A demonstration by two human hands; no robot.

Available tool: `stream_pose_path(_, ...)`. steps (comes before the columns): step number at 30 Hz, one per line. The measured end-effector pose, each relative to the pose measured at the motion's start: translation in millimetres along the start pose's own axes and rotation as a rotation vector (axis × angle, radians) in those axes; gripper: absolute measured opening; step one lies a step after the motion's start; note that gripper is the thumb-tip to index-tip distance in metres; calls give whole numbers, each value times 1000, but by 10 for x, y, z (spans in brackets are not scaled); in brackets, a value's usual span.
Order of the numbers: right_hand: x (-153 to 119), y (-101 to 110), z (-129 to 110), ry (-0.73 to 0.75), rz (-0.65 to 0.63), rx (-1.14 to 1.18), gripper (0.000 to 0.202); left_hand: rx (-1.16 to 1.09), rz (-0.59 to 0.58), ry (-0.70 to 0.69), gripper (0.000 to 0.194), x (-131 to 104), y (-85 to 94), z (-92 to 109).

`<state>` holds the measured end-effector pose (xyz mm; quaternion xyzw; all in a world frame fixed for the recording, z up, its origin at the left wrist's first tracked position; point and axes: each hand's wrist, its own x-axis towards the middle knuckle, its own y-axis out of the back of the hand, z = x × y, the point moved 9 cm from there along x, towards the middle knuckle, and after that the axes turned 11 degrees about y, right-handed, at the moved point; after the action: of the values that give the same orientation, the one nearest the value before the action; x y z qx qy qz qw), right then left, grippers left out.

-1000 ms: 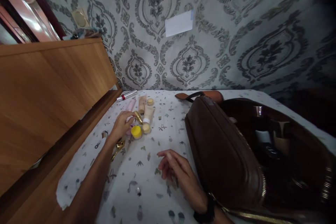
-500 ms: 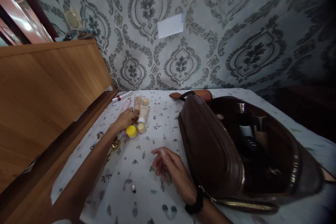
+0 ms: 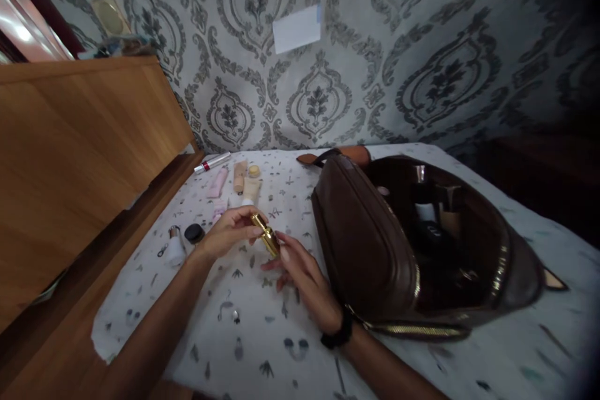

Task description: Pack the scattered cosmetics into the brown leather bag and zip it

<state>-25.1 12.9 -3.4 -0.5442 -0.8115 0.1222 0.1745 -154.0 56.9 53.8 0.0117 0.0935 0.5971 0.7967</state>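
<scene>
A shiny gold tube (image 3: 265, 235), which looks like a lipstick, is held up slantwise above the middle of the sheet. My left hand (image 3: 233, 229) pinches its upper end between thumb and fingers. At the lower end, the thumb and forefinger of my right hand (image 3: 300, 272) close on it, while the other fingers hang loosely curled. Just beyond my left hand lie a cream tube (image 3: 251, 189), a beige tube (image 3: 240, 176), a small yellow-lidded jar (image 3: 254, 170) and a pink tube (image 3: 217, 182). A round black jar (image 3: 194, 233) and a white bottle (image 3: 175, 251) sit left of my left wrist.
A brown leather bag (image 3: 360, 237) gapes on the right, with a bottle (image 3: 425, 209) and other items inside. Behind it lies an orange-brown strap (image 3: 354, 155). A silver-and-red tube (image 3: 212, 162) is by the wooden board (image 3: 89, 137) on the left. The patterned wall (image 3: 328, 106) rises behind.
My left hand has come back from the cosmetics toward me and right, carrying the gold tube. My right hand, free before, now meets it at the tube's lower end.
</scene>
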Motion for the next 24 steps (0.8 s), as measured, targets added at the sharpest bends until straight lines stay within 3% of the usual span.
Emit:
stream_pose_path(2, 15, -44, 2, 1, -54, -20, 58, 4, -76, 12, 36, -21, -181, -30)
stream_pose_path(4, 23, -52, 19, -10, -72, -51, 53, 23, -101, 3, 38, -37, -242, -39)
stream_pose_path(16, 4, -15, 42, -31, -70, -166, 47, 238, 50, -105, 33, -159, -109, -115)
stream_pose_path(20, 7, -8, 54, -37, -58, -164, 45, 378, 161, -164, 43, -176, -81, -58)
stream_pose_path(24, 8, 6, 53, -29, -42, -175, 44, 423, 199, -183, 50, -197, -71, -38)
